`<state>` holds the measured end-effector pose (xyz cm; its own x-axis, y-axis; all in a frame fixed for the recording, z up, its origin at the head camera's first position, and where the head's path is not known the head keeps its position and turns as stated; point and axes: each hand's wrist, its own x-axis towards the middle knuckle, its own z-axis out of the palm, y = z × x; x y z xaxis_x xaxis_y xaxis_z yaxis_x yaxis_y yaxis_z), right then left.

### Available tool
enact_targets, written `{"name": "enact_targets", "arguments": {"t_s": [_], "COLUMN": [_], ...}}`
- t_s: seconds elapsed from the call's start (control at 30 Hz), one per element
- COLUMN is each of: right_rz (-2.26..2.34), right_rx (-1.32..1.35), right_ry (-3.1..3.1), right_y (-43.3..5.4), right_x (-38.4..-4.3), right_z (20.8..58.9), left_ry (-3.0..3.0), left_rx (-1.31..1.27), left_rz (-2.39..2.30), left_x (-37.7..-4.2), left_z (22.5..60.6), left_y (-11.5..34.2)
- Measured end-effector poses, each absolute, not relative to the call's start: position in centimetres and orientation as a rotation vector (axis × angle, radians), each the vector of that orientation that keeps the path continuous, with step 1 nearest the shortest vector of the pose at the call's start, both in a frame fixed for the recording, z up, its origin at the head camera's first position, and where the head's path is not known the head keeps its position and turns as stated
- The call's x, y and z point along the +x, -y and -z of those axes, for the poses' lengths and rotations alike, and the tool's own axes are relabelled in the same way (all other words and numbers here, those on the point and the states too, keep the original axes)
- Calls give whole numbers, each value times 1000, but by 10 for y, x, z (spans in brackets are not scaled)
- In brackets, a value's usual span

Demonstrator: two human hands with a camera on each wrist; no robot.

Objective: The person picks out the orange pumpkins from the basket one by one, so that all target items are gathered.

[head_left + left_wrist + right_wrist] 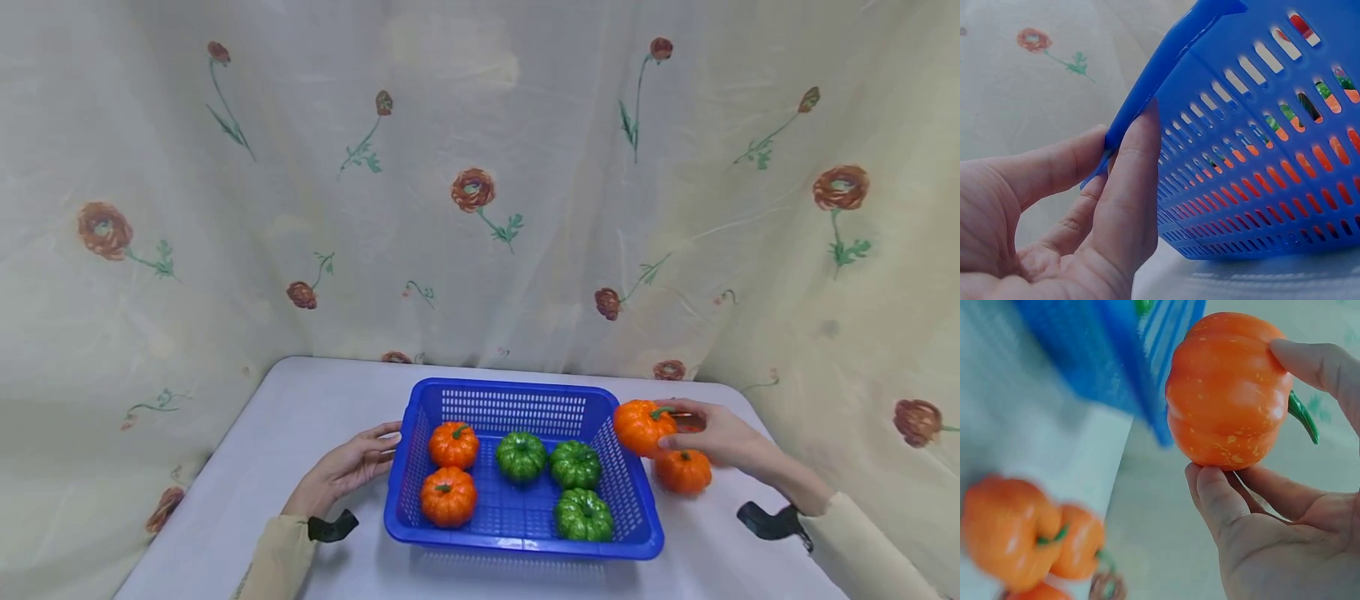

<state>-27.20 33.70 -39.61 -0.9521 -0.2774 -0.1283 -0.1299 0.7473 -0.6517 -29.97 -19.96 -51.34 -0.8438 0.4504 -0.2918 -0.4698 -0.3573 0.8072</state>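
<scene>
A blue plastic basket [525, 544] with slotted walls stands on the table. My left hand [351, 468] pinches its left rim between thumb and fingers, as the left wrist view shows at the basket wall [1244, 159]. Over the right rim, my right hand [723, 435] holds an orange toy pumpkin [640, 427] with a green stem. Its thumb is on one side and the fingertips on the other in the right wrist view. Inside the basket, two orange pumpkins [448, 497] lie at the left, and three green pumpkins [521, 457] lie at the middle and right.
Right of the basket, more orange pumpkins [684, 472] lie on the white table [330, 392], partly hidden by my right hand. A floral curtain [480, 275] hangs behind and at both sides. Each wrist wears a black strap [333, 527].
</scene>
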Motion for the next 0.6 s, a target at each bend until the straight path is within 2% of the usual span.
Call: {"name": "enact_targets", "arguments": {"t_s": [0.37,0.6], "right_rz": [1032,988], "right_rx": [-75,22], "right_ry": [-2703,-2723], "right_y": [-436,-479], "right_x": [-263,-262], "right_z": [425,454], "left_ry": [-1286,-1263], "left_rx": [-27,1], "left_rz": [-2221,-2223], "left_x": [-300,-299], "left_z": [512,513], "left_y": [200,200]}}
